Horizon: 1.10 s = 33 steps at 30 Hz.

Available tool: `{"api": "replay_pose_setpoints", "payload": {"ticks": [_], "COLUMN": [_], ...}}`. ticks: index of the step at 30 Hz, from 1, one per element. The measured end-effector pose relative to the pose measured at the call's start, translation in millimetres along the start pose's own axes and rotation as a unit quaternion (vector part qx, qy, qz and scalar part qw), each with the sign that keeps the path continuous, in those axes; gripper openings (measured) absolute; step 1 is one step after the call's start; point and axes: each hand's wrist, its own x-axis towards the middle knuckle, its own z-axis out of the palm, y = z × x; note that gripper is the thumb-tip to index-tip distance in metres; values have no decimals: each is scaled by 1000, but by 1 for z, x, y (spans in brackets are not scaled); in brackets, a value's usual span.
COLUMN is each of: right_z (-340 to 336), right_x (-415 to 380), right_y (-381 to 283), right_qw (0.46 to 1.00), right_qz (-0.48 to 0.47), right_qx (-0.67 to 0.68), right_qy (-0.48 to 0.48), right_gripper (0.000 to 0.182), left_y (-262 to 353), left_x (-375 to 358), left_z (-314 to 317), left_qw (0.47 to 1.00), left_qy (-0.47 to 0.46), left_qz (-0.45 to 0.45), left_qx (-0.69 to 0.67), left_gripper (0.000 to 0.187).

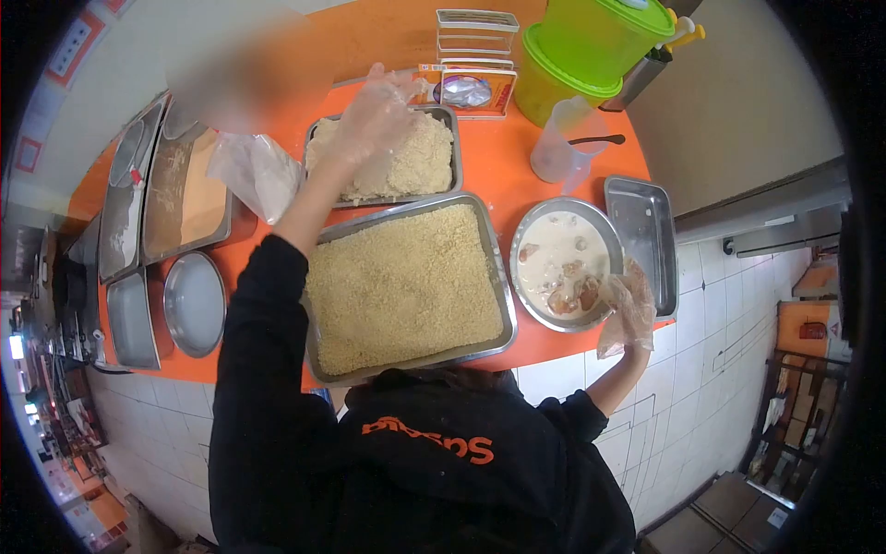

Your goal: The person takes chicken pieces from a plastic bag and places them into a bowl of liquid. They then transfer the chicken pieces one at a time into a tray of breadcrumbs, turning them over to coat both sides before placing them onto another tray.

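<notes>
Head view: I'm pressing my gloved left hand (374, 115), fingers spread, into the far crumb tray (449, 152); right hand (628, 309) is gripping the batter bowl (531, 235) rim beside it, several pieces still soaking uncoated.

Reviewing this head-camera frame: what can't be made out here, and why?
- Far tray of crumbs: the gloved left hand covers part of it, so any grip is hidden.
- Right hand: a loose plastic glove hides the fingers at the round bowl of batter.
- Box labels: too small to read.
- Upper left: a blurred patch.
- Green lidded containers: cut off by the top edge.
</notes>
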Motion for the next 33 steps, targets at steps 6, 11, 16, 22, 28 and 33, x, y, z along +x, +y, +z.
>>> {"api": "replay_pose_setpoints", "payload": {"ticks": [6, 11, 16, 22, 28, 33], "right_z": [2, 10, 28, 73, 70, 48], "right_x": [17, 14, 25, 51, 64, 71], "right_y": [13, -29, 5, -5, 14, 22], "right_qw": [986, 950, 886, 748, 685, 708], "right_qz": [-70, -31, -158, -261, -292, -282], "right_qx": [-145, -300, -433, -576, -641, -612], "right_qy": [29, 76, -45, -200, -188, -211], "right_gripper": [63, 39, 32, 29, 29, 26], "left_y": [31, 62, 100, 134, 126, 119], "left_x": [-57, -59, -128, -229, -281, -298], "left_z": [82, 32, 17, 29, 19, 16], "left_qw": [998, 998, 971, 890, 874, 863], "left_qy": [17, -20, 26, 24, 55, 38], "left_qz": [-20, -54, -155, -253, -250, -303], "left_qx": [53, -6, -179, -379, -413, -403], "left_gripper": [59, 57, 53, 65, 58, 58]}}
